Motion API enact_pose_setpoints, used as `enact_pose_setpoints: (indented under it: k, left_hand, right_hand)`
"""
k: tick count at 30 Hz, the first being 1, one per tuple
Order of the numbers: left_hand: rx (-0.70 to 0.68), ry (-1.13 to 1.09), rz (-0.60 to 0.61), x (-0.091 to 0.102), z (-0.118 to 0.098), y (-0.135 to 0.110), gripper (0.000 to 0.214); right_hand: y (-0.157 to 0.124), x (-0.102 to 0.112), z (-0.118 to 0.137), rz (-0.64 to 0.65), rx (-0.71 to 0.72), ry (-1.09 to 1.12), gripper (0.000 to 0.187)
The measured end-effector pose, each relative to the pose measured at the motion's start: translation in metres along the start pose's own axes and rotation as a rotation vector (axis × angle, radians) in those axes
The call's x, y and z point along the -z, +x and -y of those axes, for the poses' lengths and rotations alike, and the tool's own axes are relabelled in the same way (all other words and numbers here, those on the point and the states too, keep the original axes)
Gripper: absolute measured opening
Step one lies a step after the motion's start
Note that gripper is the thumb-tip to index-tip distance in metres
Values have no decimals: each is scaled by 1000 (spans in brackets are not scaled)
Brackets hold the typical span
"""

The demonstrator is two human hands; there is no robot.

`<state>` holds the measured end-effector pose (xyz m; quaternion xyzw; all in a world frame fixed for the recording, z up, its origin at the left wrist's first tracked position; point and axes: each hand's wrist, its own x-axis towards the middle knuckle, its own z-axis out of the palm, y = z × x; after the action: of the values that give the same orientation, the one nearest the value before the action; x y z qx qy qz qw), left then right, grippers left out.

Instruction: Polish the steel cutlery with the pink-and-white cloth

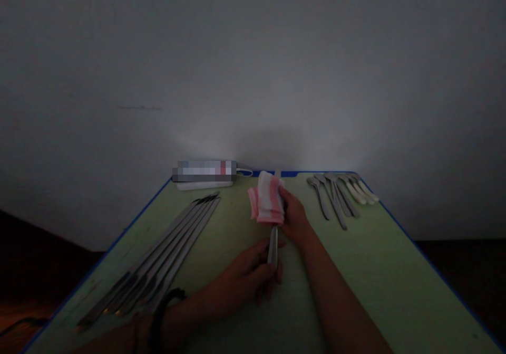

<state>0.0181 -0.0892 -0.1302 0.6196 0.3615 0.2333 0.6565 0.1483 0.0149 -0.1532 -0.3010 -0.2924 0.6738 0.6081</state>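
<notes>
We see a green table (375, 269) filling the lower frame, long skewers (166, 254) at lower left and spoons (340, 195) at upper right. At centre, our right hand (294, 219) closes around a pink-striped cloth (266, 198) wrapped over a metal utensil (272, 246), whose handle our left hand (247, 277) pinches.

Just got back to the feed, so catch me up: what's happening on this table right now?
A person is working at a green table. The left hand grips the handle of a metal utensil, while the right hand holds a pink and white cloth wrapped around its far end. A row of long metal skewers lies to the left, and a group of spoons lies to the right.
</notes>
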Motion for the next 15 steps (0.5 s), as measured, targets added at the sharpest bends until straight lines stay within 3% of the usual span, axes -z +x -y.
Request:
enact_pose_setpoints:
  k: [6,15]
  left_hand:
    - [21,-50,-77,-1,2,1,15]
    - [51,-117,-91,-1,8,3,17]
  right_hand:
    - [-6,-5,5,80,11,-52,21]
    - [-4,-3,4,56,-4,-4,23]
